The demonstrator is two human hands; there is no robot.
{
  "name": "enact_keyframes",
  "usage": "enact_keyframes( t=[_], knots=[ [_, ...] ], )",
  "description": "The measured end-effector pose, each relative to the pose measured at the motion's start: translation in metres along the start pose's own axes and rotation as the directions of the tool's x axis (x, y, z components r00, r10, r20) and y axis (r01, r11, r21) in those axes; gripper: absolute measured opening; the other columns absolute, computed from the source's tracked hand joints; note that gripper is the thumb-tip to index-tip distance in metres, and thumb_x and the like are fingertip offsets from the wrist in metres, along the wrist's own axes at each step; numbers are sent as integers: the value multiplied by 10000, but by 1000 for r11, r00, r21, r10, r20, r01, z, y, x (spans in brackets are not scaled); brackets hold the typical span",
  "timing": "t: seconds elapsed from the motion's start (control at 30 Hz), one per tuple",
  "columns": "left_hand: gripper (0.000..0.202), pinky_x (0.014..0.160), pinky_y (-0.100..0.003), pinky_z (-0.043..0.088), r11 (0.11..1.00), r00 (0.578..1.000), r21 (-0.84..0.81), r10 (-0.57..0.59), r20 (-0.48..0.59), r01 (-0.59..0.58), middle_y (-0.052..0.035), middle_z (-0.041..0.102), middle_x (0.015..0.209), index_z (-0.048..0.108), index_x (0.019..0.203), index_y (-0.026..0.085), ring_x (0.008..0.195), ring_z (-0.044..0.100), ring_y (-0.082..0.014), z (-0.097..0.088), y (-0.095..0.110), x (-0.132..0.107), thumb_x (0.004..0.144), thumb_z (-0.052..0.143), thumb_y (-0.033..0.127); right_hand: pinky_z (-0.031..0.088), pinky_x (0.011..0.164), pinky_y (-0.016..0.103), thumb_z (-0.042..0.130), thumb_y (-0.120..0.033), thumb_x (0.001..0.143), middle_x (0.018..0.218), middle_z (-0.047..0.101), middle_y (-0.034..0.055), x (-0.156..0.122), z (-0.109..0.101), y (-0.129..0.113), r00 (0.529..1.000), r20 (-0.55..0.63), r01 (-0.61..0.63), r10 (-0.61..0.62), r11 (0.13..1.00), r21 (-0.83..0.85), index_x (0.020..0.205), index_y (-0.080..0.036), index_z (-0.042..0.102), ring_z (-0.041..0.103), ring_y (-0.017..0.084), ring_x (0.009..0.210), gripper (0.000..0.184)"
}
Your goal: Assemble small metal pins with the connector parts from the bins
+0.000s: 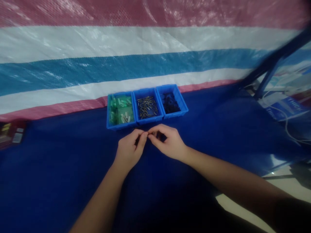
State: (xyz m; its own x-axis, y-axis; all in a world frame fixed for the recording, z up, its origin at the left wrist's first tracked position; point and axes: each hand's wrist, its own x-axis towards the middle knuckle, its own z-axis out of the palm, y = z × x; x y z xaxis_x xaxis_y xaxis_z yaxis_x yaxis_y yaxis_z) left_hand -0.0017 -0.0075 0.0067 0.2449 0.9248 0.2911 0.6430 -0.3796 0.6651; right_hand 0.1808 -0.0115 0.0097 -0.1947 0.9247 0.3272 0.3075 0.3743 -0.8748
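My left hand (130, 149) and my right hand (167, 140) meet fingertip to fingertip over the dark blue tabletop (60, 168), just in front of three blue bins. Both pinch something small and dark between the fingers; I cannot make out what it is. The left bin (120, 111) holds green and pale small parts. Thin metal pins fill the middle bin (147, 107). Small black pieces lie in the right bin (171, 102).
A striped red, white and blue tarp (121, 64) hangs behind the bins. At the right are a blue metal frame (272, 64), white cables (286, 123) and a printed box. Small dark objects (11, 133) lie at the far left edge.
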Motion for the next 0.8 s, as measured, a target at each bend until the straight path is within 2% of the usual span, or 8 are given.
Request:
enact_keyframes(
  t=[0.2, 0.33, 0.47, 0.63, 0.8],
  knots=[
    [239, 587, -201, 468, 996, 1000, -84, -16, -23, 14, 20, 669, 666, 684, 883, 193, 565, 592, -94, -1, 4, -2, 978, 529, 348, 569, 666, 296, 672, -185, 896, 956, 723, 60, 0, 1, 1, 996, -59, 70, -72, 997, -39, 952, -222, 747, 665, 180, 879, 101],
    [148, 607, -184, 488, 995, 999, -100, 15, -48, -19, 38, 655, 688, 682, 997, 200, 583, 597, -84, 1, 3, -2, 928, 604, 304, 570, 661, 295, 677, -203, 903, 942, 721, 64, 1, 1, 1, 990, -115, 72, -77, 996, -47, 964, -219, 767, 672, 169, 835, 109],
    [163, 589, -170, 475, 994, 997, -84, 66, -42, -69, 72, 587, 616, 667, 1052, 209, 536, 560, -70, 4, -1, -2, 900, 630, 254, 580, 693, 292, 695, -194, 886, 929, 749, 48, 2, 1, -1, 993, -116, -8, 10, 1000, 22, 999, -214, 749, 682, 147, 770, 127],
    [144, 587, -165, 468, 995, 996, -44, 84, -36, -86, 75, 590, 611, 675, 1032, 215, 527, 552, -67, 5, -5, -1, 896, 652, 260, 574, 679, 271, 704, -212, 871, 848, 757, 18, 1, 4, -2, 988, -91, -110, 124, 983, 148, 1035, -204, 715, 702, 137, 734, 165],
    [165, 555, -166, 444, 999, 999, -18, 46, -29, -46, 69, 594, 614, 679, 1062, 212, 512, 544, -67, 5, -5, -2, 933, 620, 297, 559, 667, 253, 716, -231, 868, 826, 754, 22, 2, 5, -1, 979, -99, -159, 180, 969, 189, 966, -183, 707, 706, 132, 730, 110]
  ],
)
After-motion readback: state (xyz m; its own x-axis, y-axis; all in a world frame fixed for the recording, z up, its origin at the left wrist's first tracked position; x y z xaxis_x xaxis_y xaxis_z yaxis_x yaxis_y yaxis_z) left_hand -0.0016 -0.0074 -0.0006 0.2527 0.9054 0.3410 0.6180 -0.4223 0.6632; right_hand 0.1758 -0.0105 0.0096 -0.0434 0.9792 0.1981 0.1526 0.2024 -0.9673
